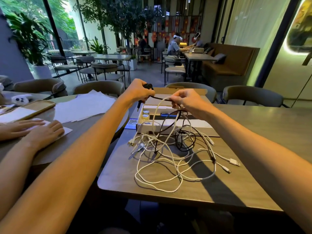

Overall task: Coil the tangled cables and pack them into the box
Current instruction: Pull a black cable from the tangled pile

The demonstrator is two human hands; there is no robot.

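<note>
A tangle of white cables [170,159] and black cable strands lies on the wooden table [253,191], just in front of an open cardboard box [179,127]. My left hand [140,92] grips a small coil of black cable [161,98] above the box, its plug end hanging below the fist. My right hand [184,98] pinches the same black cable a short way along, where white and black strands drop from the fingers down into the tangle. The box holds small jars, a blue item and a white inner tray.
A QR-code card [132,123] lies left of the box. Another person's hands [33,130] rest on paper at the adjoining table on the left, beside a tray and white sheets. Chairs stand behind the table; people sit farther back.
</note>
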